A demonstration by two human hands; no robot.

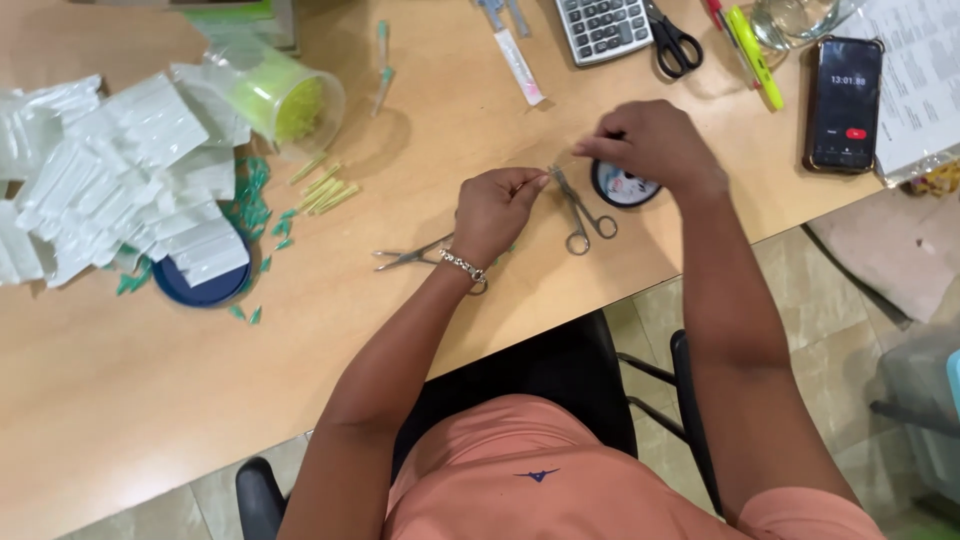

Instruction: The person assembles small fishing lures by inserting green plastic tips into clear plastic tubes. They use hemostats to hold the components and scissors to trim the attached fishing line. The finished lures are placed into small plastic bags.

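Seated person: orange shirt, black chair, arms reaching over the near edge of the tabletop [120,400].
Left hand [495,212]: fingertips pinched together on something too small to tell, likely steadying it.
Right hand [655,145]: fingers closed toward the left hand, above a small round tin [622,186].
Steel forceps [578,208]: between the hands, upright-tilted, jaws up by the fingertips, ring handles hanging toward the near edge; whether a hand grips them I cannot tell.
Second forceps [412,257]: flat under the left wrist.
Far-left corner: white packets [120,170], tipped cup [285,100].
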